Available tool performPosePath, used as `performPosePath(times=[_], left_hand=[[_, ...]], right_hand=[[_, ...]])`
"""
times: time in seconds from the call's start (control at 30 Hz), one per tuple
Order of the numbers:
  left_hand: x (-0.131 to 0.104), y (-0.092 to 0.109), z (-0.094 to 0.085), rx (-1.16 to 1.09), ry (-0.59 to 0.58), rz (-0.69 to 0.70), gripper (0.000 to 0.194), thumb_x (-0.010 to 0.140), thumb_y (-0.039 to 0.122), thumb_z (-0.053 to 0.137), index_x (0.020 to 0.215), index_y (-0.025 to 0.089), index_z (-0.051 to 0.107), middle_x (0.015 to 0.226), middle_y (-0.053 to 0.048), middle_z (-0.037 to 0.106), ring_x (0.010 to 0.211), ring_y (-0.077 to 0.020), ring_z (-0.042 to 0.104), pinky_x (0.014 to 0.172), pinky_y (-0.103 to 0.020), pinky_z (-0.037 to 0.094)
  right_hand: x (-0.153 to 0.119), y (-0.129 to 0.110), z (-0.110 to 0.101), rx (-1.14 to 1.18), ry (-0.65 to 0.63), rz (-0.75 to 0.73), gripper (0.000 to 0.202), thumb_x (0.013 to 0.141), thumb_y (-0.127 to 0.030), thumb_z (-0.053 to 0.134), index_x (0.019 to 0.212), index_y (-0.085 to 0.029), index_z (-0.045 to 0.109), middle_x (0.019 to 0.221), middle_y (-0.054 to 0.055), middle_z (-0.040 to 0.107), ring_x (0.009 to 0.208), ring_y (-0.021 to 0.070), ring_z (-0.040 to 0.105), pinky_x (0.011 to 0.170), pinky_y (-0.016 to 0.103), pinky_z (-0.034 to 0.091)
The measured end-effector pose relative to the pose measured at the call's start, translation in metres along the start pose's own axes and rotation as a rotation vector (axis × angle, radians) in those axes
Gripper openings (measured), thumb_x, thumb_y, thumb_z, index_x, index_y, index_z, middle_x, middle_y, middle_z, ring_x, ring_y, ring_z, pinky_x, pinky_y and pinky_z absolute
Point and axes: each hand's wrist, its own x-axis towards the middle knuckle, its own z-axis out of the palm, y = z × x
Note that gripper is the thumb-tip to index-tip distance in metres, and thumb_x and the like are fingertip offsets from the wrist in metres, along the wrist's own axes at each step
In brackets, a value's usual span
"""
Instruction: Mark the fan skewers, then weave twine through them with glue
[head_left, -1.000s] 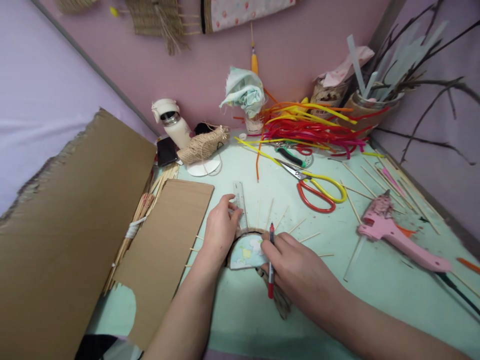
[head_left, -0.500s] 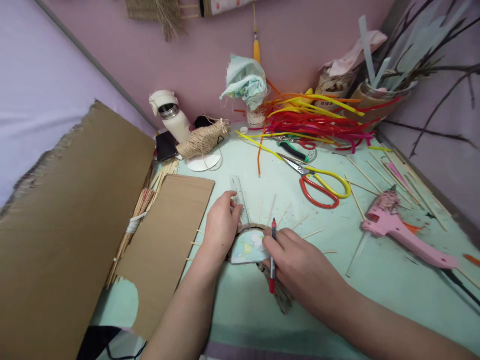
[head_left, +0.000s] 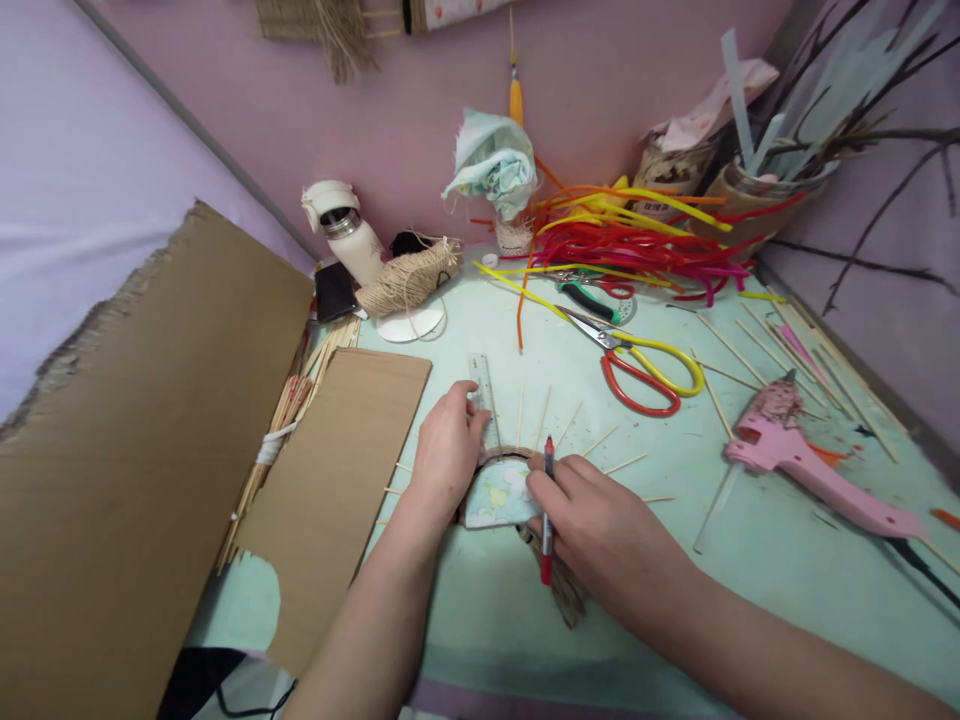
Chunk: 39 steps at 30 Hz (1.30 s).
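Observation:
Thumb and fingers of my left hand (head_left: 452, 440) close on a clear ruler (head_left: 481, 378), whose lower end meets the dark curved rim of a half-round craft piece (head_left: 496, 498). Pale cloth with a yellow and white print covers that piece. Thin sticks (head_left: 567, 430) fan outward from its curved edge on both sides. A red marker (head_left: 547, 510) stands between the fingers of my right hand (head_left: 592, 520), which also touches the right side of the piece. Brown strands (head_left: 566, 600) hang below it, partly hidden by my right hand.
Cardboard sheets (head_left: 352, 440) and bundled sticks (head_left: 274, 440) lie left. Scissors (head_left: 637, 375), a pink glue gun (head_left: 817, 460) and loose sticks lie right. Behind are a twine roll (head_left: 412, 278), a white bottle (head_left: 349, 235), coloured pipe cleaners (head_left: 630, 245) and a jar of branches (head_left: 772, 205).
Almost nothing differs. The whole view has shifted slightly; both hands, the ruler and the marker keep their places on the craft piece.

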Motion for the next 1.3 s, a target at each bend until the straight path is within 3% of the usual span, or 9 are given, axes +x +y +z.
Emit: performPosePath(times=[1.3], left_hand=[[-0.0027,0.0032,-0.0019,0.066,0.002,-0.036,0.023,0.088,0.022,0.052,0.111,0.019,0.055,0.094,-0.006,0.067,0.076,-0.0175,0.062,0.070,-0.029,0.045]], right_hand=[[0.0008,0.0011,0.0006,0.088,0.015,0.024,0.020,0.076,-0.006,0.062,0.091,-0.017,0.054,0.082,0.006,0.058,0.076,0.0214,0.052,0.065,0.031,0.040]])
